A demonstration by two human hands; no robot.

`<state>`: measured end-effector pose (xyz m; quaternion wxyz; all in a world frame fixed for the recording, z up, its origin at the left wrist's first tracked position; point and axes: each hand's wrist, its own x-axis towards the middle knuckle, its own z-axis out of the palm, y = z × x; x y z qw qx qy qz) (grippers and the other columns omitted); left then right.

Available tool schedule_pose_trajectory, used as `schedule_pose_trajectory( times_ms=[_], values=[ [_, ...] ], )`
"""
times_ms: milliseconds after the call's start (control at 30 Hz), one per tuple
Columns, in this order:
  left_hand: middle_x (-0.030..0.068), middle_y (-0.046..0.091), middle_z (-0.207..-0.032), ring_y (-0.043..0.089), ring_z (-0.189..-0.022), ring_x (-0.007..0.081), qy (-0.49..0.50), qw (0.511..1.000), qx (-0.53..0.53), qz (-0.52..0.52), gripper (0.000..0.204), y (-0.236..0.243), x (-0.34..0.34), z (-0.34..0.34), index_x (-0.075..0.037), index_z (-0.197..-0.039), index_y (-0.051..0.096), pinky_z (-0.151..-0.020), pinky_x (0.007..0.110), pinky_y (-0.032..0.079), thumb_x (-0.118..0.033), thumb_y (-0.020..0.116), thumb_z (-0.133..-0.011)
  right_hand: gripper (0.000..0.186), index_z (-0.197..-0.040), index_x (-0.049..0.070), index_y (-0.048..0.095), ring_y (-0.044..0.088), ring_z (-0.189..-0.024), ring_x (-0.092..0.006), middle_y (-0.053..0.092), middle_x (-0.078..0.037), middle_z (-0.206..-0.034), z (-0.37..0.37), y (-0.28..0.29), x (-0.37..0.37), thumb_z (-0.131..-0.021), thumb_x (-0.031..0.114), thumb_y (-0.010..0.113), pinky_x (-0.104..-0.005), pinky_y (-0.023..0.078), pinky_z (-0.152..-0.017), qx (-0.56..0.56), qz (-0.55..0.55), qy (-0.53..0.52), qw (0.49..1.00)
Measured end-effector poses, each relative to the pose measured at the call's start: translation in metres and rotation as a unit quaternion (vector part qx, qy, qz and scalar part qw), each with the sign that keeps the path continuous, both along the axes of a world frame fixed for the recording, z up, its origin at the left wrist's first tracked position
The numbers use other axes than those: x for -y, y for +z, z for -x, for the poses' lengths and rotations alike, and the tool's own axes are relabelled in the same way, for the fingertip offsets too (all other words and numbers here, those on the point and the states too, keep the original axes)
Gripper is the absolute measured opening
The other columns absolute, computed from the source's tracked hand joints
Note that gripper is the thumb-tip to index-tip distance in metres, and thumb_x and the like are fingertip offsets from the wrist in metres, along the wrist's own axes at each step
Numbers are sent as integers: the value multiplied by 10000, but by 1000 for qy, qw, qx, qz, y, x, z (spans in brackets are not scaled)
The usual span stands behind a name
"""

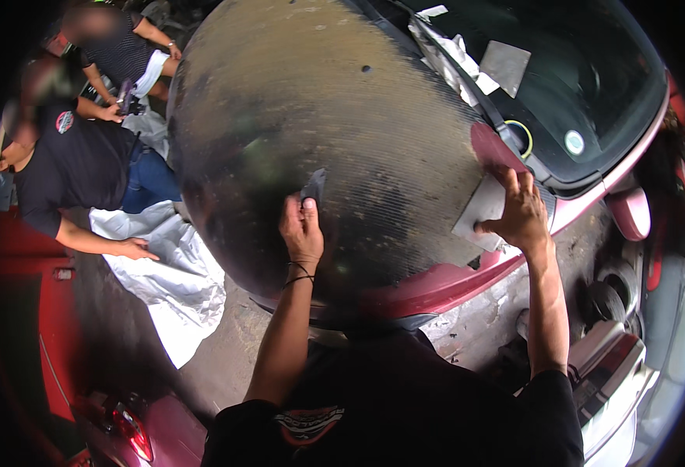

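Observation:
In front of me lies a car hood [358, 148], its surface worn to a mix of dull tan and black, with maroon paint along the near edge. My left hand [302, 231] is closed over the near part of the hood on a small dark grey piece of sandpaper [314, 184], thumb on top. At the hood's right side my right hand [523, 212] has its thumb and curved fingers spread apart over a light grey sheet [479, 214]. Its fingertips are beside a maroon sheet [495, 148]; whether they touch it is unclear.
Against the windshield [560, 109] lie white paper [455, 58], a grey square sheet [504, 68] and a yellow tape roll [520, 138]. Two people stand on the left, near a white cloth [167, 272]. A pink side mirror [629, 214] juts out at right.

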<state>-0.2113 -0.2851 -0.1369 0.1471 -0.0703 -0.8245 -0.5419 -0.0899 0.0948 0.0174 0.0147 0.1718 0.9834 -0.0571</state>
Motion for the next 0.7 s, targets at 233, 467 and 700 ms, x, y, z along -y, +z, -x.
schedule_pose_trajectory(
  times_ms=[233, 467, 700],
  values=[
    [86, 659, -957, 608, -820, 205, -6, 999, 1, -39, 315, 3, -2, 1, -23, -1233, 628, -769, 357, 516, -279, 690, -1060, 1110, -1433, 160, 453, 727, -1077, -446, 729, -238, -1133, -4, -13, -18, -522, 320, 1067, -520, 573, -948, -21, 21, -6, 1000],
    [74, 632, -1290, 581, -1065, 157, -67, 976, -29, -207, 420, 18, 48, -27, -35, -1298, 576, -963, 305, 486, 124, 592, -910, 304, -1131, -20, 674, 704, -946, -165, 734, -138, -934, -77, 26, 20, -943, 167, 822, -358, 537, -846, -100, 239, -45, 965],
    [88, 682, -962, 672, -978, 183, -100, 986, 130, -7, 80, -5, 242, -193, 18, -969, 640, -952, 330, 535, 83, 607, -1002, 186, -1100, 62, 753, 661, -986, -90, 755, 16, -1058, -221, -27, 98, -1025, 229, 783, -285, 510, -930, -361, 572, -202, 708]
  ],
)
